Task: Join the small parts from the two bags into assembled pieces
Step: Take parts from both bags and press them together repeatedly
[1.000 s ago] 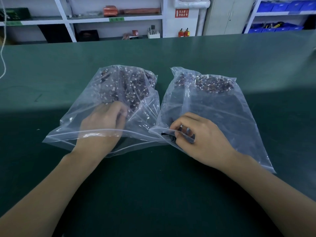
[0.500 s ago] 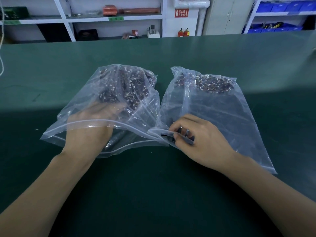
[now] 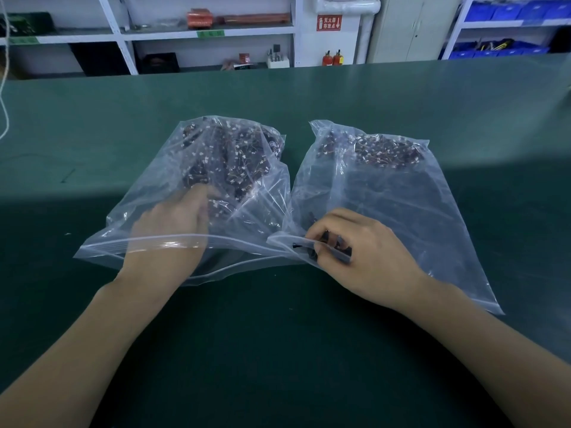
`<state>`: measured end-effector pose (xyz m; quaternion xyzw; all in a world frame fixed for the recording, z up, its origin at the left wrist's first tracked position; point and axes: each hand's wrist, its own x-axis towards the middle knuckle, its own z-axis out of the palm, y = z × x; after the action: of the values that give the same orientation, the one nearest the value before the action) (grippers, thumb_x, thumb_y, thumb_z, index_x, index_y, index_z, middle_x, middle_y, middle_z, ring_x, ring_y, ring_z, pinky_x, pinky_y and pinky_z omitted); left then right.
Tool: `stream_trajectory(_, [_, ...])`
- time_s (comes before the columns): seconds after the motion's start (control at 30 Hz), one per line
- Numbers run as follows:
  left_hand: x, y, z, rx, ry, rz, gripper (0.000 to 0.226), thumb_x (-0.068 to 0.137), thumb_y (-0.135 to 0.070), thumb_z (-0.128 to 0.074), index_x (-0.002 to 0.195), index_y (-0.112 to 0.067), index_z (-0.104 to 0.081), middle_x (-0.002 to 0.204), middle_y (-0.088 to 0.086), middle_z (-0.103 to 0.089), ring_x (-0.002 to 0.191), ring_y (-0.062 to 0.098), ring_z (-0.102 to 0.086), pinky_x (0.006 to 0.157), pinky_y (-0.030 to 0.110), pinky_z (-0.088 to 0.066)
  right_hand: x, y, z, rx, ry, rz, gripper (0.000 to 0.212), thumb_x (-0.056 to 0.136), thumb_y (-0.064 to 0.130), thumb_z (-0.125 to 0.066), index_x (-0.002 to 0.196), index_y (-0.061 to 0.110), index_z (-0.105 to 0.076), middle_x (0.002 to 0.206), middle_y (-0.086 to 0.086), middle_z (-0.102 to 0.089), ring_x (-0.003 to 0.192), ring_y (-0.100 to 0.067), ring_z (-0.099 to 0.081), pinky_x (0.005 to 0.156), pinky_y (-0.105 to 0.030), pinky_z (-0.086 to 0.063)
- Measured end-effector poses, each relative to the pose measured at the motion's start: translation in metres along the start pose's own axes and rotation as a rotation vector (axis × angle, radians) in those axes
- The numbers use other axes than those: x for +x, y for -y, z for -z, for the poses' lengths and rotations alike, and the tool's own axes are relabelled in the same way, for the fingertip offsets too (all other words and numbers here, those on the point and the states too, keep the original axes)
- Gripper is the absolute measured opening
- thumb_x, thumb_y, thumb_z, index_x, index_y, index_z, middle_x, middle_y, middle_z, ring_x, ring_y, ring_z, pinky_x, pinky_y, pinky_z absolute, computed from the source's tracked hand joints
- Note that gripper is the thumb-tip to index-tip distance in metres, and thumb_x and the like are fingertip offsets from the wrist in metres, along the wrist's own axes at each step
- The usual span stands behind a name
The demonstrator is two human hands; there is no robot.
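Note:
Two clear zip bags lie side by side on the green table. The left bag (image 3: 253,217) holds a heap of small dark parts with white connectors (image 3: 234,159). My left hand (image 3: 170,227) is inside it through the open mouth, fingertips at the heap; blur and plastic hide whether it holds anything. The right bag (image 3: 401,205) has a similar heap of parts (image 3: 383,149) at its far end. At this bag's mouth my right hand (image 3: 364,257) has its fingers curled around a small dark part (image 3: 312,251).
The green table (image 3: 278,335) stretches wide on all sides of the bags. White shelving (image 3: 210,34) with boxes and blue bins (image 3: 500,50) stands beyond the far edge. A white cord (image 3: 3,103) hangs at the far left.
My left hand drew back toward the bag mouth, then pushed forward again to the heap of parts. My right hand stayed at the right bag's mouth, fingers shifting slightly.

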<state>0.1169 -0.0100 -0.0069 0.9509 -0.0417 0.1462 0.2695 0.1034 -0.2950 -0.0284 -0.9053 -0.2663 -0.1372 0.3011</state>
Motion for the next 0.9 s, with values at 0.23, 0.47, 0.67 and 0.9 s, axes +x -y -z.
stream_trajectory(0.23, [0.0, 0.007, -0.004, -0.259, 0.29, 0.073, 0.023, 0.107, -0.022, -0.058, 0.098, -0.044, -0.06, 0.066, -0.016, -0.067, 0.05, 0.006, -0.055, 0.051, 0.031, -0.046, -0.001, -0.001, 0.0, 0.002, -0.01, -0.007, 0.014, 0.094, 0.022, -0.066, 0.099, 0.034, -0.068, 0.097, 0.021, -0.059, 0.086, -0.006, -0.06, 0.071, -0.036, -0.055])
stream_trajectory(0.47, [-0.005, 0.009, -0.008, 0.046, 0.313, 0.021, 0.008, 0.1, -0.051, -0.056, 0.106, -0.047, -0.053, 0.087, -0.009, -0.073, 0.073, 0.014, -0.072, 0.069, 0.041, -0.063, -0.001, -0.002, -0.001, -0.005, -0.01, 0.007, 0.013, 0.094, 0.022, -0.065, 0.099, 0.035, -0.066, 0.098, 0.021, -0.058, 0.085, -0.004, -0.06, 0.07, -0.035, -0.055])
stream_trajectory(0.67, [-0.005, 0.006, -0.003, 0.13, 0.34, -0.041, 0.019, 0.092, -0.057, -0.067, 0.089, -0.041, -0.057, 0.072, -0.011, -0.068, 0.066, 0.008, -0.065, 0.066, 0.038, -0.058, -0.001, -0.002, -0.002, -0.013, -0.007, 0.006, 0.013, 0.094, 0.022, -0.065, 0.099, 0.033, -0.067, 0.097, 0.021, -0.058, 0.085, -0.003, -0.059, 0.071, -0.032, -0.054])
stream_trajectory(0.9, [-0.01, -0.001, 0.007, 0.058, 0.63, -0.09, 0.027, 0.091, -0.069, -0.061, 0.087, -0.043, -0.061, 0.071, -0.016, -0.061, 0.058, 0.002, -0.053, 0.061, 0.026, -0.045, 0.0, 0.0, -0.001, -0.009, -0.007, -0.014, 0.014, 0.093, 0.02, -0.066, 0.098, 0.033, -0.068, 0.095, 0.021, -0.057, 0.083, -0.004, -0.059, 0.069, -0.032, -0.053])
